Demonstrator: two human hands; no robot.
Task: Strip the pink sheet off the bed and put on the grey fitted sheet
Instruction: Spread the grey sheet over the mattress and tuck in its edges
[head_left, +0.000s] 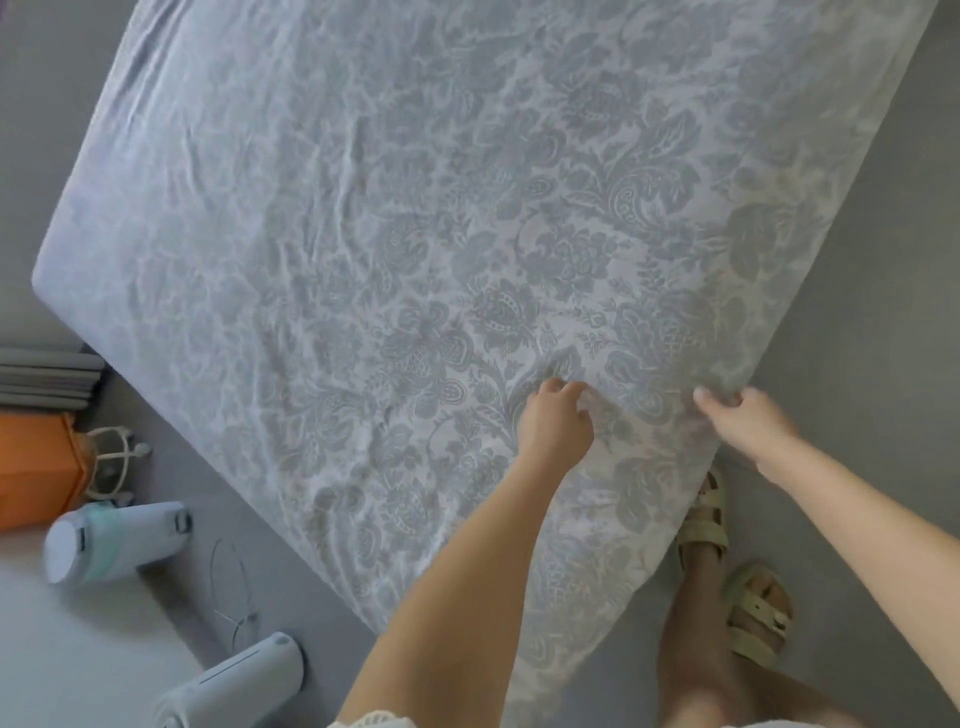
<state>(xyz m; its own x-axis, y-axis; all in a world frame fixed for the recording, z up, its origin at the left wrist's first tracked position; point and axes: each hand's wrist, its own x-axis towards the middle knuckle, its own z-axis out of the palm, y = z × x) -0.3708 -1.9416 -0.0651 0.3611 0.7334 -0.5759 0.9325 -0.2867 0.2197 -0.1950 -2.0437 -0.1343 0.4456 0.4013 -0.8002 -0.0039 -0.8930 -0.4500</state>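
Observation:
A grey sheet (415, 234) with a pale floral pattern covers the whole top of the bed and wraps over its visible corners. It is wrinkled across the middle. My left hand (555, 422) lies on the sheet a little in from the near edge, its fingers curled and pinching a small fold of the cloth. My right hand (748, 420) grips the sheet at the bed's right edge, thumb on top and fingers curled over the side. No pink sheet is in view.
Grey floor (857, 364) runs along the bed's right side, where my sandalled feet (727, 561) stand. To the left of the bed are an orange box (36, 467), a pale blue appliance (114, 540), a second one (234, 680) and a thin cable (234, 587).

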